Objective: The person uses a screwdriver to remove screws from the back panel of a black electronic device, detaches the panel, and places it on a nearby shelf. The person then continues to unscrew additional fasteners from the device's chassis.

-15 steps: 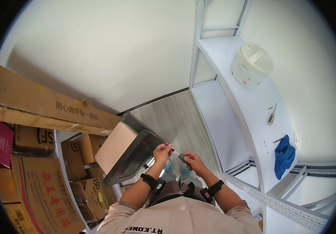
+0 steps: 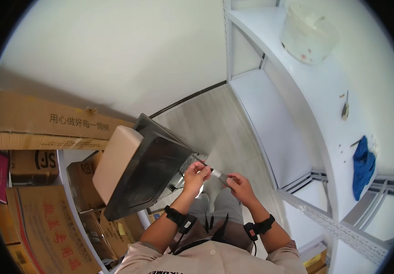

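At right, a long white shelf (image 2: 327, 100) carries a round whitish appliance (image 2: 310, 39) at its far end, a slim pale-handled screwdriver (image 2: 345, 111), small dark bits (image 2: 344, 161) and, nearer, a crumpled blue cloth (image 2: 364, 169). At left, a white-framed shelving unit (image 2: 71, 201) holds brown cardboard boxes (image 2: 53, 226).

Matt cardboard boxes (image 2: 46, 228), smooth dark appliance panel (image 2: 153, 162), wood-grained grey floor (image 2: 224, 123)

Gripping a grey-handled tool (image 2: 218, 174) in the right hand (image 2: 240, 187), with the left hand (image 2: 196, 176) at its far end, just beside a dark-and-tan appliance (image 2: 149, 164). Also showing a blue cloth (image 2: 364, 168) and a screwdriver (image 2: 345, 111) on a white shelf (image 2: 330, 123) at right, cardboard boxes (image 2: 46, 223) at left.
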The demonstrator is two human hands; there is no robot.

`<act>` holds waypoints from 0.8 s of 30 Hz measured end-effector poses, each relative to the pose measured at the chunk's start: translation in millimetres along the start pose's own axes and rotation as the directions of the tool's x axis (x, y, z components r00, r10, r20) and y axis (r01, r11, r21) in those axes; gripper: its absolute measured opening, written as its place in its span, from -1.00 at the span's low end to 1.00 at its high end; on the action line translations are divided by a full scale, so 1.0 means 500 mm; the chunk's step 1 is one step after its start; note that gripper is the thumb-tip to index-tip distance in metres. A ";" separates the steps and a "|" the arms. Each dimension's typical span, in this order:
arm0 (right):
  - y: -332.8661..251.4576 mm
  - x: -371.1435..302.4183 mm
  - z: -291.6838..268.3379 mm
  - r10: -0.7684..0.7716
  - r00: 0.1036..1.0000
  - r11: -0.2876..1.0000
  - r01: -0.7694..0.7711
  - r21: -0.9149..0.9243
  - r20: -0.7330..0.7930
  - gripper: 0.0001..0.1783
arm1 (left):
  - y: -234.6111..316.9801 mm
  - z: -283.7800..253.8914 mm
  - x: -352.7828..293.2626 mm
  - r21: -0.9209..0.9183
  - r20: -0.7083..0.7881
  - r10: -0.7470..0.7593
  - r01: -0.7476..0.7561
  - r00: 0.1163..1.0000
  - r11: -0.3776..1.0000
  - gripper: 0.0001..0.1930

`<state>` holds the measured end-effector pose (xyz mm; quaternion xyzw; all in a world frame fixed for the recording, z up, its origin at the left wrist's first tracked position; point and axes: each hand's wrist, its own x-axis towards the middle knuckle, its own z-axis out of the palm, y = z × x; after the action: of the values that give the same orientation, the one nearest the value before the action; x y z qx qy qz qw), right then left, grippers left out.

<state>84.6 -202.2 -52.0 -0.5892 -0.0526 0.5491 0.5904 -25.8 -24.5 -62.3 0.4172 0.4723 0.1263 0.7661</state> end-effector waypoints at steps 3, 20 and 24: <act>0.039 0.008 -0.002 -0.147 0.989 0.988 0.145 -0.051 -0.032 -0.64 | -0.017 -0.006 0.016 -0.004 0.059 0.085 -0.085 0.995 0.996 -0.73; 0.141 0.056 -0.010 -0.365 0.930 0.931 0.365 -0.023 -0.040 -0.64 | -0.077 -0.012 0.051 -0.080 0.035 0.075 -0.072 0.997 0.994 -0.71; 0.114 0.042 0.025 -0.260 0.964 0.962 0.263 0.074 -0.057 -0.62 | -0.045 0.000 0.021 -0.052 -0.080 0.022 -0.026 0.997 0.998 -0.61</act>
<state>50.5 -196.0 -103.5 -0.5653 -0.0938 0.4541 0.6823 -24.9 -32.3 -85.6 0.3971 0.4938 0.1646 0.7559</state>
